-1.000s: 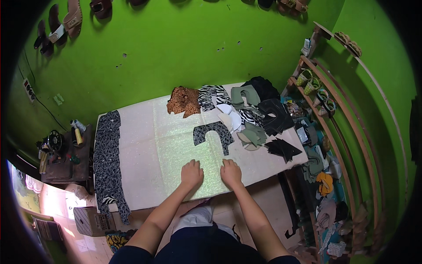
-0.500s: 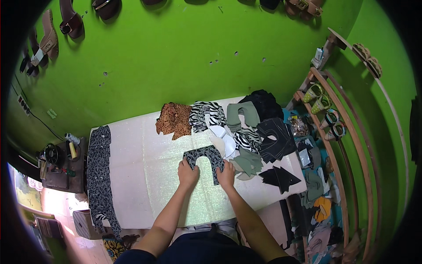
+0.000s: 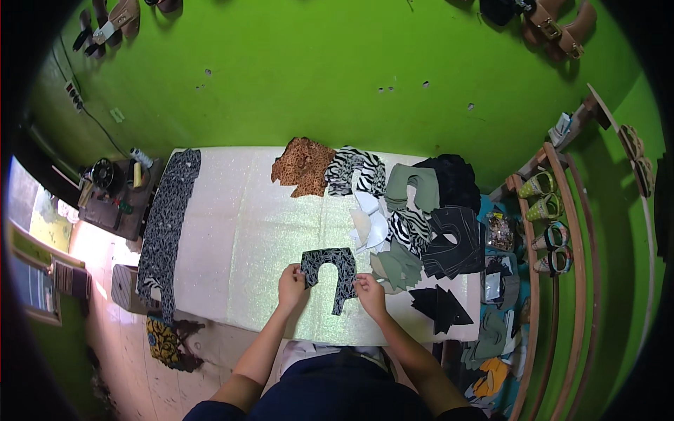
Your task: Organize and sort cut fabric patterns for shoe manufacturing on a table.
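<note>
From the head camera, the left hand (image 3: 292, 286) is curled shut on the left leg of a dark patterned, arch-shaped fabric piece (image 3: 332, 270). The right hand (image 3: 370, 294) pinches the lower end of the piece's right leg between closed fingers. The piece lies flat on the glittery white table (image 3: 239, 238), near its front edge, just left of a heap of fabric cutouts (image 3: 414, 217).

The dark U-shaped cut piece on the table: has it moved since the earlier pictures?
Yes. The dark U-shaped piece has come toward the near table edge, away from the fabric pile, now held by left hand and right hand.
</note>
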Action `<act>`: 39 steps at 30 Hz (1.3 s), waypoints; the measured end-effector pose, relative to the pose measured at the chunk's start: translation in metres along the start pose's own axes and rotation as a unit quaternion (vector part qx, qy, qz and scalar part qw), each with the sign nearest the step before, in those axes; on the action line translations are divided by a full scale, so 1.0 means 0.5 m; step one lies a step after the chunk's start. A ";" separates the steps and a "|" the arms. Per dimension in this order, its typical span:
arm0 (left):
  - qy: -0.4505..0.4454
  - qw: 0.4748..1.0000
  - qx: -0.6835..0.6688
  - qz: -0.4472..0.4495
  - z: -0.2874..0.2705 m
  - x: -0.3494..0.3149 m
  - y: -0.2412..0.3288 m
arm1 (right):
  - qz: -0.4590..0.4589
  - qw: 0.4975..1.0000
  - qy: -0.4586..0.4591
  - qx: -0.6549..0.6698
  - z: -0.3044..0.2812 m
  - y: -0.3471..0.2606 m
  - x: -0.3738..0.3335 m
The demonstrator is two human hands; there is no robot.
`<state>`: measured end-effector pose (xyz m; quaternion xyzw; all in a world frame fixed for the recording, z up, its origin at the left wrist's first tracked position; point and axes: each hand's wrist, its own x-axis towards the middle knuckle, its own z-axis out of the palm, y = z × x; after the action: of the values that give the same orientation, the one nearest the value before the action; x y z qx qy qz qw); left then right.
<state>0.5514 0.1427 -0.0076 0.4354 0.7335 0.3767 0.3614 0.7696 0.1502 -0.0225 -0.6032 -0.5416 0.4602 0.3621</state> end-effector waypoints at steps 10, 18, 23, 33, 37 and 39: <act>0.082 0.982 0.166 0.047 0.049 -0.094 0.017 | -0.064 0.986 -0.041 -0.148 -0.069 0.013 -0.050; 0.042 0.956 0.216 0.192 0.148 -0.057 0.169 | -0.125 0.969 0.101 -0.186 -0.191 -0.050 0.040; -0.128 0.904 0.214 0.348 0.249 -0.010 0.269 | -0.236 0.931 0.186 -0.205 -0.296 -0.061 0.162; -0.141 0.770 0.363 0.506 0.375 0.043 0.325 | -0.174 0.931 0.067 -0.314 -0.348 -0.019 0.256; -0.146 0.760 0.384 0.503 0.391 0.056 0.319 | -0.181 0.920 0.061 -0.343 -0.353 -0.023 0.260; -0.145 0.762 0.390 0.497 0.396 0.059 0.316 | -0.188 0.913 0.052 -0.357 -0.359 -0.026 0.264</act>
<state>0.7687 0.2698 0.0335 0.8917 0.4365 0.1173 0.0249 0.9342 0.2935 0.0244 -0.6025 -0.7536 0.1273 0.2298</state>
